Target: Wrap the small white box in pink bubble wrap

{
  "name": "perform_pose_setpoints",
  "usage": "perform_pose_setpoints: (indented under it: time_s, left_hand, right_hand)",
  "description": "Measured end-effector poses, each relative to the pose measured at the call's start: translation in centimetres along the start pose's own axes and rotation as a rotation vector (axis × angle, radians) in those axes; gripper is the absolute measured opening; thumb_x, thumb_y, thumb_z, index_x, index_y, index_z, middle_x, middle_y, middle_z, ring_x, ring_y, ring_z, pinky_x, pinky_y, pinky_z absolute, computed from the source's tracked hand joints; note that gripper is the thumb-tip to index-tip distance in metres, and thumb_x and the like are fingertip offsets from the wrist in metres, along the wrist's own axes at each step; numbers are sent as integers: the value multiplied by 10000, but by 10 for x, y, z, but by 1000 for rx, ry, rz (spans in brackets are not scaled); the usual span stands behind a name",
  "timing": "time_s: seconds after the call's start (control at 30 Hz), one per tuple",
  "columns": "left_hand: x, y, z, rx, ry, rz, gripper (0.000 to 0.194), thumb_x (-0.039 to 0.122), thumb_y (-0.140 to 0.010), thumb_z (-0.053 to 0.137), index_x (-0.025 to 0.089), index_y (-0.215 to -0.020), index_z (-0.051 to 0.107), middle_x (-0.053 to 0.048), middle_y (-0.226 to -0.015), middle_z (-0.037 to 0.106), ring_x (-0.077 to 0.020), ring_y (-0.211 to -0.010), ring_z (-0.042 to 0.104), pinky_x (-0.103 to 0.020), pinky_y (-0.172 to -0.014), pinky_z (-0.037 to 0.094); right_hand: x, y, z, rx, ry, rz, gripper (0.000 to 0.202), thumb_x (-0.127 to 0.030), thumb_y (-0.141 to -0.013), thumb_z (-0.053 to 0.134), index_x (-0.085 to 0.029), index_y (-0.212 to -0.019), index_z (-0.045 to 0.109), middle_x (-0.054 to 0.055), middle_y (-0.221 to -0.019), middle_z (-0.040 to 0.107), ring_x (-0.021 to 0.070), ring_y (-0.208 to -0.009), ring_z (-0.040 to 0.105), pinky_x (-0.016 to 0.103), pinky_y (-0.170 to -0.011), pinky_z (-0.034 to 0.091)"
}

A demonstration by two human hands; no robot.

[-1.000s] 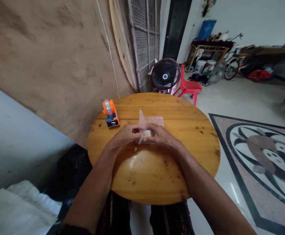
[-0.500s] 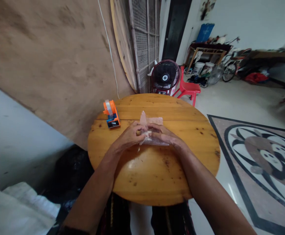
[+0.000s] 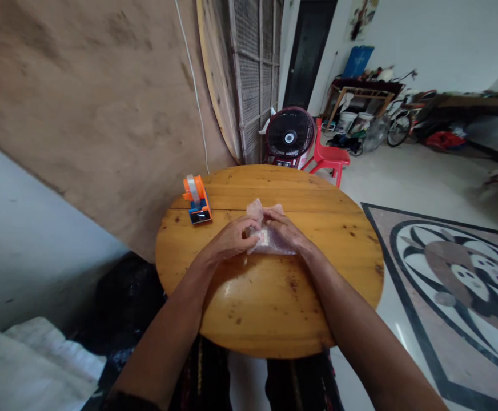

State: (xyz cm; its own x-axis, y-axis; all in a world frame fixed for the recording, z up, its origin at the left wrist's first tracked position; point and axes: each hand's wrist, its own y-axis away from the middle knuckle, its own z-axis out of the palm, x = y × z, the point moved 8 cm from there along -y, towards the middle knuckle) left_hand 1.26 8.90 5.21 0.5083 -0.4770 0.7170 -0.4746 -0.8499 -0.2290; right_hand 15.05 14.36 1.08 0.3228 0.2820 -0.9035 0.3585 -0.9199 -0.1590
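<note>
A sheet of pinkish, see-through bubble wrap [image 3: 277,245] lies crumpled on the round wooden table [image 3: 270,308]. On it, between my hands, is a small whitish item [image 3: 264,237] with faint reddish marks; its kind is too small to make out. My left hand [image 3: 234,235] is curled at the wrap's left side, thumb and fingers closed on its edge. Over the right part is my right hand [image 3: 285,229], its bent fingers gripping the wrap near the far edge. An orange and blue tape dispenser [image 3: 197,200] with a roll of tape stands to the left.
Beyond the table's far edge stand a black round fan [image 3: 289,137] and a red plastic chair [image 3: 332,154]. A brown board [image 3: 103,85] leans close along the left side. Dark bags [image 3: 124,302] lie low at the left.
My right fingers have drawn back from the middle toward the far edge, uncovering the whitish item. The wrap's standing left flap is now lower and more crumpled. The view has shifted slightly.
</note>
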Motion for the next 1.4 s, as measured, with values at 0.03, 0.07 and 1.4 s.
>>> perform_pose_setpoints:
  time_s: [0.03,0.07,1.4]
  left_hand:
    - [1,0,0,0,-2,6,226,265,-775,563,203,-975,650,-57,-1182,630,-220,-1074,585,-319,-951,431]
    - [2,0,0,2,-6,14,226,265,-777,561,201,-974,650,-58,-1185,628,-218,-1069,586,-316,-945,434]
    - [6,6,-1,-47,42,-106,259,287,-778,514,204,-1004,610,42,-673,528,-124,-613,473,-242,-570,317]
  right_hand:
    - [-1,1,1,-1,8,-16,470,-228,-798,469,-222,-1249,603,48,-1320,594,213,-1256,497,417,-1103,334]
    - [-3,2,1,3,18,-32,466,-220,-791,464,-219,-1234,610,49,-1292,609,214,-1229,514,414,-1089,350]
    - [5,-41,-36,202,-189,326,475,-204,-676,584,-188,-1150,563,34,-793,670,122,-553,526,235,-521,409]
